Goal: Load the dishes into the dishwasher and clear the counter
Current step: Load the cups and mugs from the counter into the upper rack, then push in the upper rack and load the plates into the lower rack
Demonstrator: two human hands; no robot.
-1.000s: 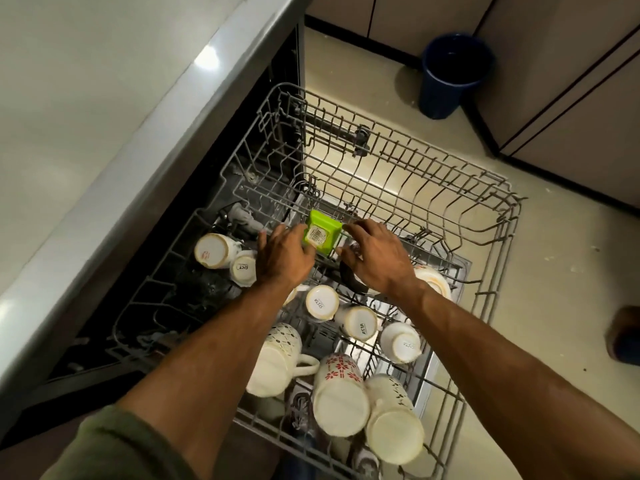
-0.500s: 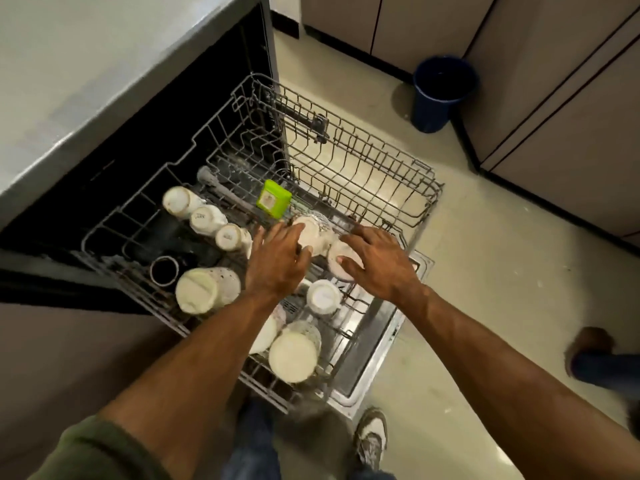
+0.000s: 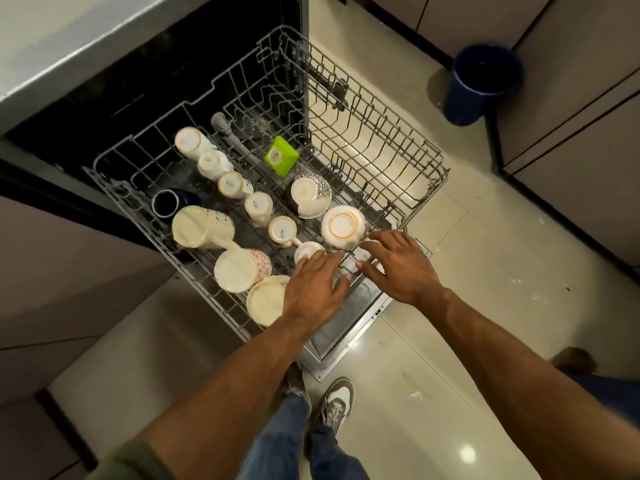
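The wire dishwasher rack (image 3: 408,147) is pulled out over the open door (image 3: 349,330). Several upturned white cups and mugs fill its near left part, among them a bowl with an orange ring (image 3: 343,226) and a patterned bowl (image 3: 310,194). A green container (image 3: 280,160) lies in the rack's middle. My left hand (image 3: 313,291) rests with straight fingers on the rack's front edge beside a small cup (image 3: 306,251). My right hand (image 3: 401,265) lies on the same front edge, its fingers spread and touching the wire by the orange-ringed bowl.
A grey counter (image 3: 69,39) runs along the upper left above the dishwasher opening. A blue bin (image 3: 481,83) stands on the floor by the cabinets at the upper right. My shoes (image 3: 337,403) are just in front of the door. Another person's foot (image 3: 575,360) shows at the right.
Both hands have come back from the green container to the rack's front edge. The view has risen and pulled away, so more of the rack and floor shows.
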